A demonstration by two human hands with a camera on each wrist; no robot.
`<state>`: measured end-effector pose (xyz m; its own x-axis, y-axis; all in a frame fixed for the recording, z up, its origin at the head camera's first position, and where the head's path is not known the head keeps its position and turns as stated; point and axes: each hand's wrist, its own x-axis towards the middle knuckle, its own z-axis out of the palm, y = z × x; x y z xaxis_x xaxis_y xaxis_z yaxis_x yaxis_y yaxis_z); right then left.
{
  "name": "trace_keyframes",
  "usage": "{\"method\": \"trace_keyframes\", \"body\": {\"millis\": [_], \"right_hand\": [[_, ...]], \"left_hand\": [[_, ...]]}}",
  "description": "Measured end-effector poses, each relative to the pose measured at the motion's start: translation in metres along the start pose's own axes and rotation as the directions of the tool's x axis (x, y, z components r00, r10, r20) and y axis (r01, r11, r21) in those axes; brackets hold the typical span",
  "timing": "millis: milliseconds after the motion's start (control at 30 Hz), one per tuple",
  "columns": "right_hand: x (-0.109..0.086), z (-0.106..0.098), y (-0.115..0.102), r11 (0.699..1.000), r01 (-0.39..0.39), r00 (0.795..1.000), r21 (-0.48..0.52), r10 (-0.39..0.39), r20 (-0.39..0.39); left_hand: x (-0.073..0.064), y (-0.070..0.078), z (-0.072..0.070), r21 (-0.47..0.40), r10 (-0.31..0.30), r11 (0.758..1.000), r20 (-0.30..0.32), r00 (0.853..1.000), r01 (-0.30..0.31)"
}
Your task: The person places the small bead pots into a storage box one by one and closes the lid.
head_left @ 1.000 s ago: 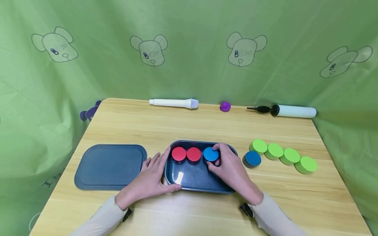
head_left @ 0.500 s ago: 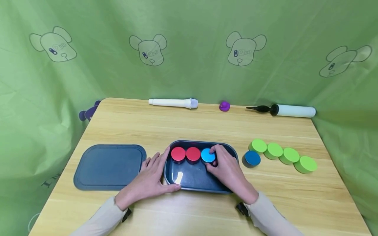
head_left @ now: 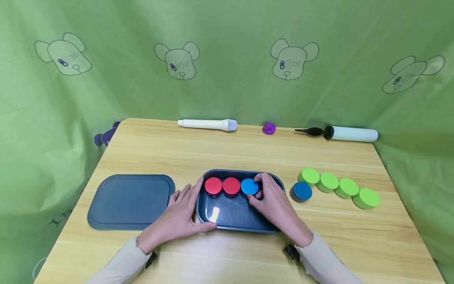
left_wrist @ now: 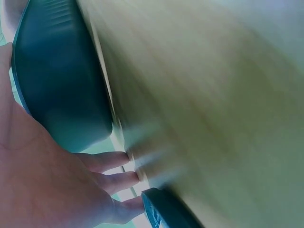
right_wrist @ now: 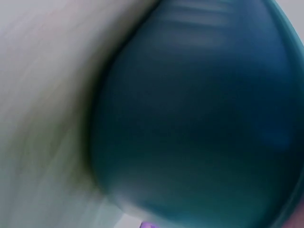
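Note:
A dark blue rectangular container (head_left: 241, 213) holds two red round blocks (head_left: 213, 185) and a blue round block (head_left: 250, 187) in a row along its far side. My right hand (head_left: 274, 203) reaches over the container's right end and pinches the blue block between thumb and fingers. At the left end, my left hand (head_left: 181, 215) steadies the container with fingers spread, thumb along the front edge. In the left wrist view, the thumb lies at the container's rim and the fingertips touch the table. The container's outer wall (right_wrist: 190, 123) nearly fills the right wrist view.
Left of the container lies a flat dark blue lid (head_left: 129, 202). To the right stand a second blue block (head_left: 301, 192) and several green round blocks (head_left: 347, 187). Along the back edge are a white microphone-shaped object (head_left: 207, 124), a purple duck (head_left: 268, 128) and a hand pump (head_left: 351, 133).
My right hand has slid the blue block left, closing the gap to the red ones. Its index finger has shifted from the block's top to its side. My left hand stays put.

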<state>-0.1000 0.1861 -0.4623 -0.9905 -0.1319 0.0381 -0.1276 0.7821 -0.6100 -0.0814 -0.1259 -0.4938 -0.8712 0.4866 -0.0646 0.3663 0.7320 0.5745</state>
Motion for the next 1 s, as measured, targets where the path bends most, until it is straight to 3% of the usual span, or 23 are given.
{"method": "trace_keyframes", "body": {"millis": [333, 600, 1000], "right_hand": [[-0.009, -0.012, 0.002, 1.0, 0.024, 0.996, 0.021, -0.022, -0.085], [-0.015, -0.025, 0.01, 0.995, 0.087, 0.979, 0.042, -0.077, -0.19], [-0.027, -0.049, 0.044, 0.994, 0.064, 0.948, 0.089, -0.033, -0.318]], "left_hand": [[-0.002, -0.001, 0.001, -0.004, -0.002, 1.0, -0.012, 1.0, 0.002], [-0.001, -0.001, 0.0, -0.01, 0.003, 1.0, -0.011, 1.0, -0.003], [0.0, 0.0, -0.001, -0.021, -0.002, 1.0, -0.002, 1.0, 0.002]]}}
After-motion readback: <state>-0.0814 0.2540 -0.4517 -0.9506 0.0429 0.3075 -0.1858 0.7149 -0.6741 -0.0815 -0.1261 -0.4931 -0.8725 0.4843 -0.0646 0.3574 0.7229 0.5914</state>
